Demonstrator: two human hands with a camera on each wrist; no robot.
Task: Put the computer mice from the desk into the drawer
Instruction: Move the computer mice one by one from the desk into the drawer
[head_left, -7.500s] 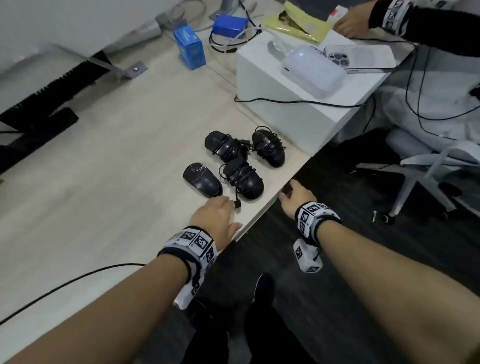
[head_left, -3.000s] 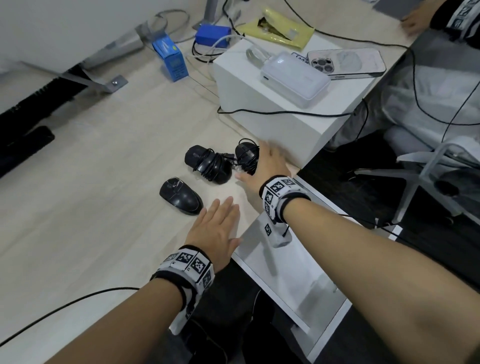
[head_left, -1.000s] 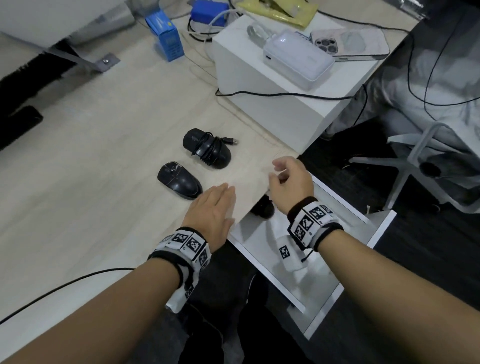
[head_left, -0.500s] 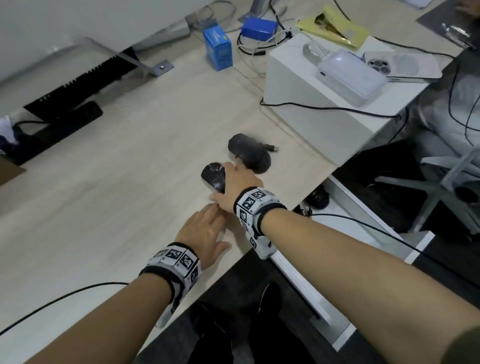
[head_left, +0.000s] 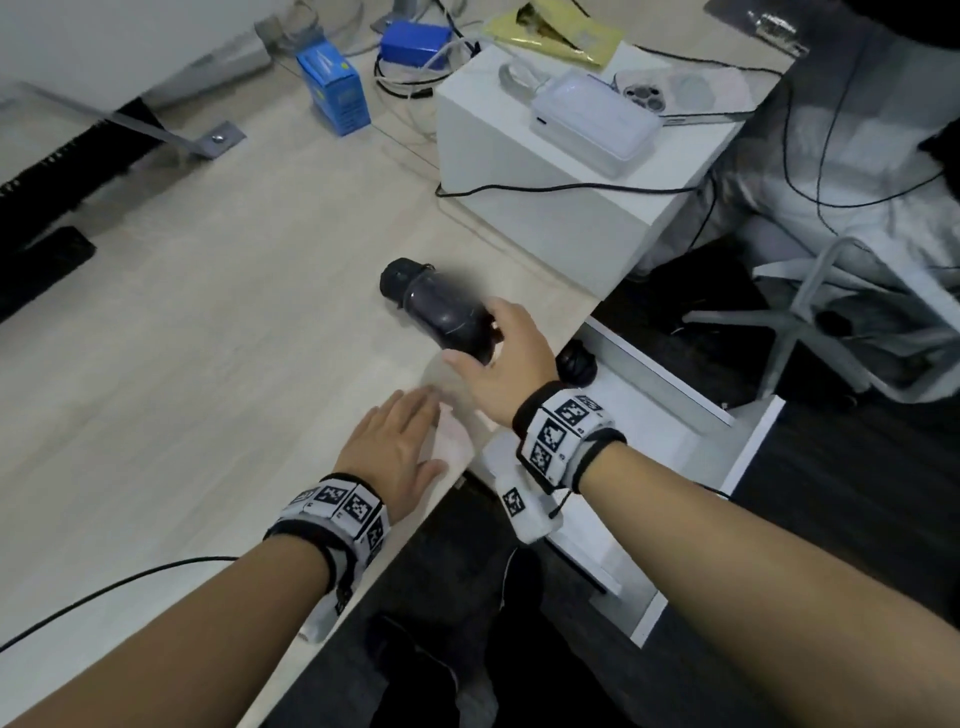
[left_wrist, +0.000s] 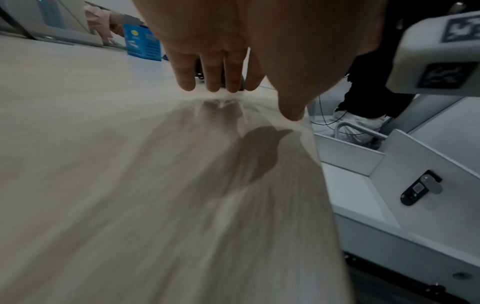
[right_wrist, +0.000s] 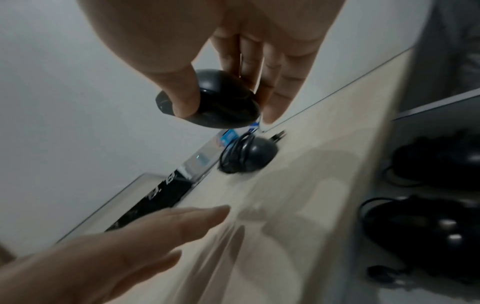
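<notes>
My right hand (head_left: 475, 332) pinches a cordless black mouse (head_left: 441, 312) between thumb and fingers and holds it just above the desk; the right wrist view shows that mouse (right_wrist: 215, 102) clear of the surface. Behind it a second black mouse (head_left: 397, 280), wrapped in its cord, lies on the desk (head_left: 208, 364). My left hand (head_left: 410, 421) rests flat near the desk's edge, fingers straight (left_wrist: 213, 67). The white drawer (head_left: 660, 436) stands pulled out below the edge to the right, with black mice (right_wrist: 428, 226) in it.
A white box (head_left: 545, 197) with a power bank and phone on top stands behind the drawer. A blue carton (head_left: 332, 93) and cables sit at the back. An office chair base (head_left: 810, 312) is right of the drawer. Another person sits at far right.
My right hand has closed round the cordless mouse, lifted it off the desk and carried it right, toward the desk edge. The left hand stays flat in place.
</notes>
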